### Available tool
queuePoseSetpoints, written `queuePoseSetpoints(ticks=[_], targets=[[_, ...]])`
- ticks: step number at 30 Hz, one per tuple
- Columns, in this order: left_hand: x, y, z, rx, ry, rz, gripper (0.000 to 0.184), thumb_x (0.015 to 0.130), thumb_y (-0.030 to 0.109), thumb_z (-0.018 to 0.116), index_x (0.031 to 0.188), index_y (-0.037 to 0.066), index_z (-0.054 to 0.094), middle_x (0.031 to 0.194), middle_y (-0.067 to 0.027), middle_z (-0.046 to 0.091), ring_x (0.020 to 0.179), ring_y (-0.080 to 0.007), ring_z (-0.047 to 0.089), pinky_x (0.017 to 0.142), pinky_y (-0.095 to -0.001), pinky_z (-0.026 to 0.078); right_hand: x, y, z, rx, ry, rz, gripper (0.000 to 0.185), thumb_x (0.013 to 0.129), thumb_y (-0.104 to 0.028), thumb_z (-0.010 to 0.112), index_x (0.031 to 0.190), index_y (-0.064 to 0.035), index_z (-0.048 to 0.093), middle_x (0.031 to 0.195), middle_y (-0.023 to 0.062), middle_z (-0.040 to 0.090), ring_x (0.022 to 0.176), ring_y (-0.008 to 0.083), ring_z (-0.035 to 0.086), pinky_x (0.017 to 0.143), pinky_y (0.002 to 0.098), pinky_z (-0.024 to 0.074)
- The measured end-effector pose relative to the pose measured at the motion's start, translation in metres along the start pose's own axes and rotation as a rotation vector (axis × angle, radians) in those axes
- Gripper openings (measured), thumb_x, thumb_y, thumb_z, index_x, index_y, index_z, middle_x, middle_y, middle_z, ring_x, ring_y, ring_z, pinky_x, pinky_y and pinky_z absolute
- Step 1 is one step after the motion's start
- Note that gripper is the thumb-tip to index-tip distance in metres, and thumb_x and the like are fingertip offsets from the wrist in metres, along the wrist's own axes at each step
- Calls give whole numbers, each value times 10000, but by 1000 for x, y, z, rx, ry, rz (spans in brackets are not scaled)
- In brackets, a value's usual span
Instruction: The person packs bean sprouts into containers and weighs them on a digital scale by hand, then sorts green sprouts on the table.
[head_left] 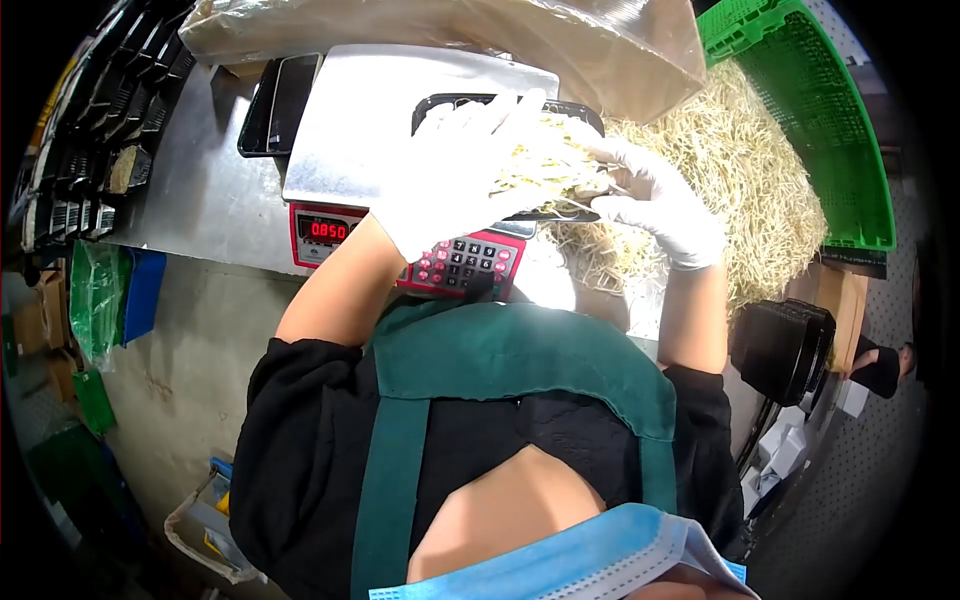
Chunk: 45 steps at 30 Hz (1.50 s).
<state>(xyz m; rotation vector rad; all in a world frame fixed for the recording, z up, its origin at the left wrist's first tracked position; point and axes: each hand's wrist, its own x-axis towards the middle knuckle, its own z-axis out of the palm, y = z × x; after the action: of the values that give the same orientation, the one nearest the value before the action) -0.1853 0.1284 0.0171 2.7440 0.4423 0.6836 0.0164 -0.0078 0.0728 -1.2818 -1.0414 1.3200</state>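
Note:
A black tray [432, 101] holding bean sprouts [545, 165] is over the metal pan of a weighing scale [345, 130], whose red display reads 0.850. My left hand [455, 175], in a white glove, lies across the left part of the tray with its fingers stretched out over the sprouts. Bright glare washes out much of that glove. My right hand [660, 200], also gloved, curls at the tray's right end, its thumb and fingers closed around some sprouts. The two hands hide part of the tray's rim.
A big heap of bean sprouts [750, 170] lies to the right, beside a tipped green crate [840, 130]. Clear plastic sheeting [450, 30] runs along the back. Stacked black trays [110, 130] stand at left, and more black trays [785, 350] at right. A person [880, 368] is far right.

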Motion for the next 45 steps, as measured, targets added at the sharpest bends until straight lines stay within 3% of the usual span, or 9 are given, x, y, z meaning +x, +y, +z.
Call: queuePoseSetpoints(ticks=[12,18,22,29,32,38,42,43,45], targets=[[2,11,-11,171,50,-1,842,741,393,749,1428,63,391,1389,-183,442,1228,-358,447,1040,-472,332,-16,-29,-36,-258,325,-126,204,813,-187,731,945,-38,684,799,7,671,690,64,575,638,209,445],[-24,-14,-29,-390,249,-36,815,731,290,803,1386,0,416,1370,-158,475,1270,-277,433,1070,-419,344,18,-39,35,-280,222,-149,285,839,-242,713,1022,-28,671,878,50,676,759,110,619,690,233,483],[-41,-3,-53,-1151,-149,-513,743,672,112,836,1301,-45,471,1248,-165,549,1116,-241,531,946,-369,443,31,-7,24,-1045,94,-355,341,841,-261,696,1157,-141,653,1056,79,652,837,168,643,781,276,515],[-46,14,-39,-308,154,-151,875,740,365,783,1395,-41,368,1401,-232,405,1292,-369,395,1078,-447,306,-6,13,15,-427,345,-325,446,836,-144,684,1270,-98,595,1224,81,621,1067,197,607,895,314,484],[-15,19,-28,-164,48,-90,946,770,450,733,1446,-33,280,1494,-224,289,1394,-384,261,1124,-480,227,-2,27,23,-1095,276,-625,379,806,-185,695,1171,-92,645,1186,108,642,1089,299,596,947,412,451],[-7,13,-34,-227,122,-73,1029,708,384,806,1467,-17,239,1484,-244,293,1359,-381,315,1095,-447,282,6,-13,-3,-1255,135,-679,213,775,-196,708,971,-116,731,1252,112,604,1181,327,531,1009,422,408],[-36,11,-28,-229,159,-161,1041,677,355,836,1451,-38,260,1452,-276,315,1337,-392,336,1070,-442,328,-9,24,-5,-747,340,-663,393,800,-225,700,1157,-74,641,1314,177,547,1224,328,511,1047,411,382],[-33,13,-23,-277,206,-134,995,721,482,742,1447,-25,288,1472,-239,313,1348,-410,310,1125,-497,204,-9,29,4,-553,458,-665,488,810,-249,696,1245,-56,587,1332,199,526,1240,332,500,1057,411,373],[-19,22,-21,-137,144,-107,983,723,498,725,1452,-3,295,1479,-215,315,1357,-391,301,1124,-522,178,2,21,26,-878,339,-672,650,829,-311,676,1366,-21,450,1324,208,519,1248,351,483,1065,428,359]])
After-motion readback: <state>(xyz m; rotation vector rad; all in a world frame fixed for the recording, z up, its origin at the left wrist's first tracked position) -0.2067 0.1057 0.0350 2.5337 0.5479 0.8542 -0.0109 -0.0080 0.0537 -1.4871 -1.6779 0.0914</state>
